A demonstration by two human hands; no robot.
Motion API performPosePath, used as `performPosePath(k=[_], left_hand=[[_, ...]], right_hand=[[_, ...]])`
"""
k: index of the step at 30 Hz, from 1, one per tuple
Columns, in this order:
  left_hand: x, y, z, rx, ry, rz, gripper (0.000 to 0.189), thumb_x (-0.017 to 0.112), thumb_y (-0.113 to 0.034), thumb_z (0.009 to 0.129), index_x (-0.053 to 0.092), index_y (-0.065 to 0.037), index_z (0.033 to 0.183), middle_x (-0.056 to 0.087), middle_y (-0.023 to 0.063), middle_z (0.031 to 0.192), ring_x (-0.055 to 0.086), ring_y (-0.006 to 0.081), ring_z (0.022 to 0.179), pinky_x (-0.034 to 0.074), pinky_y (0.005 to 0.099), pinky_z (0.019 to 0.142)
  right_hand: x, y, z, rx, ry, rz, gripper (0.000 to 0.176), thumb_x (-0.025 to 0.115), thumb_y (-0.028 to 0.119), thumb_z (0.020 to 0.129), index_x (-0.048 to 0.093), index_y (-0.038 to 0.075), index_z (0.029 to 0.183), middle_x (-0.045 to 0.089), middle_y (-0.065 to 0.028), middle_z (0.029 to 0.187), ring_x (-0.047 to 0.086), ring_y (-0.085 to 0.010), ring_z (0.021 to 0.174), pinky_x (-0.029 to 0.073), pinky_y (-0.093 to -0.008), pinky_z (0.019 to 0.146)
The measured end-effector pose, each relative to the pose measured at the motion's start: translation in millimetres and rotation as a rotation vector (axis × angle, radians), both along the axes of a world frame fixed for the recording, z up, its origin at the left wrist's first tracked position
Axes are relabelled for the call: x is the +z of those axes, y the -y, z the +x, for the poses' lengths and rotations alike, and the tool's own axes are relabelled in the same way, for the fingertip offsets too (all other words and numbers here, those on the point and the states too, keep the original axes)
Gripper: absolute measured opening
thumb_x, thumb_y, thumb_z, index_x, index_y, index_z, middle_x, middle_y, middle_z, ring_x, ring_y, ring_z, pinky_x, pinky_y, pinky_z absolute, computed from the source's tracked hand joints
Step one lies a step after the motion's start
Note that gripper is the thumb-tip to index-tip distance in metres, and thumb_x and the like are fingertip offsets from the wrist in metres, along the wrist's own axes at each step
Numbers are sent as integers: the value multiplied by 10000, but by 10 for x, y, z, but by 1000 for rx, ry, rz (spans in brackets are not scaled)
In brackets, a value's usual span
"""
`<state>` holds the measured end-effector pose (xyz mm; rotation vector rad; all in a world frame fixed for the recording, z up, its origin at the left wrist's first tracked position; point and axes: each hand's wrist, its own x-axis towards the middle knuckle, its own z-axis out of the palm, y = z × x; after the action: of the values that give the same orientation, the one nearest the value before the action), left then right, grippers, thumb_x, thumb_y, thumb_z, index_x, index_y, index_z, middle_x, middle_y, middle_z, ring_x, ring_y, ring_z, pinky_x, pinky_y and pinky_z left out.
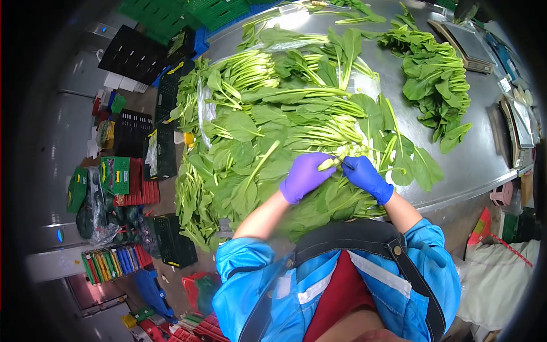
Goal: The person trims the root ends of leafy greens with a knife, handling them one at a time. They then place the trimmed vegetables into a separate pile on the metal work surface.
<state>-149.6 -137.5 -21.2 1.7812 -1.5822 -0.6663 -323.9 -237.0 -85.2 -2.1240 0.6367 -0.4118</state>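
Note:
My left hand (307, 176), in a purple glove, is closed around the pale stem end of a leafy green (326, 165) over the near side of the heap. Beside it, my right hand (363, 175), in a blue glove, is closed on a small dark tool (345, 163) whose tip meets that stem end. Under and beyond both hands lies a large pile of leafy greens (296, 114) on the metal table (399, 97). Clear plastic (206, 108) shows among the leaves at the left.
A row of greens (436, 80) lies at the table's right. Scales (464, 45) (518, 128) stand along the right edge. Green crates (154, 20) are at the back left, and black crates (134, 134) further left. A white sack (501, 279) is at the lower right.

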Motion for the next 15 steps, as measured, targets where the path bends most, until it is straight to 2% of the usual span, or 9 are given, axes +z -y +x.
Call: performPosePath(k=[2,3,5,6,7,9,11,13,15], left_hand=[[61,-83,38,-8,5,-46,276,710,-192,744,664,-36,967,670,139,869,647,262,791,496,323,724],[179,-151,90,93,-96,-4,263,703,-165,745,663,-35,970,669,119,863,638,219,780,492,310,723],[279,-222,234,195,-197,35,251,695,-139,747,662,-33,973,669,99,857,628,177,770,488,297,722],[293,-245,296,172,-234,33,268,700,-141,731,658,-45,978,663,105,849,622,175,761,487,303,722],[290,-268,315,149,-272,38,286,704,-143,716,655,-56,984,657,110,840,616,174,751,486,308,723],[248,-242,247,111,-233,30,309,693,-137,712,638,-40,1000,647,128,848,622,214,748,485,319,712],[177,-181,123,10,-160,58,324,706,-151,697,634,-33,989,634,140,827,616,257,736,480,330,691],[215,-185,107,-8,-162,-2,311,718,-170,681,640,-28,947,623,147,804,606,294,722,476,341,672],[326,-283,246,-5,-114,176,256,738,-159,692,651,-31,896,636,79,786,590,145,707,473,286,674]], right_hand=[[-50,29,-86,41,-80,56,219,559,150,832,653,42,998,616,-210,754,602,-376,636,479,-394,596],[-138,61,-236,43,-78,54,219,559,150,832,653,42,998,616,-210,754,602,-376,636,479,-394,596],[-314,126,-466,85,-335,-6,240,570,158,833,659,67,1037,647,-187,766,636,-320,650,486,-369,613],[-265,187,-452,66,-491,184,291,613,180,826,647,100,1104,673,-142,804,637,-194,661,486,-309,625],[-90,202,-402,71,-497,189,291,613,180,826,647,100,1104,673,-142,804,637,-194,661,486,-309,625],[400,156,-159,34,-24,224,323,651,204,824,634,88,1125,679,-94,842,583,-91,651,467,-246,613],[613,58,93,119,78,446,340,668,222,824,626,63,1122,679,-50,859,534,-53,617,441,-203,595],[497,-46,181,121,213,452,288,702,211,795,665,55,1034,687,-34,870,577,-87,660,464,-243,614],[286,12,103,118,137,714,248,676,170,809,670,42,1021,674,-60,816,559,-64,618,460,-225,600]])
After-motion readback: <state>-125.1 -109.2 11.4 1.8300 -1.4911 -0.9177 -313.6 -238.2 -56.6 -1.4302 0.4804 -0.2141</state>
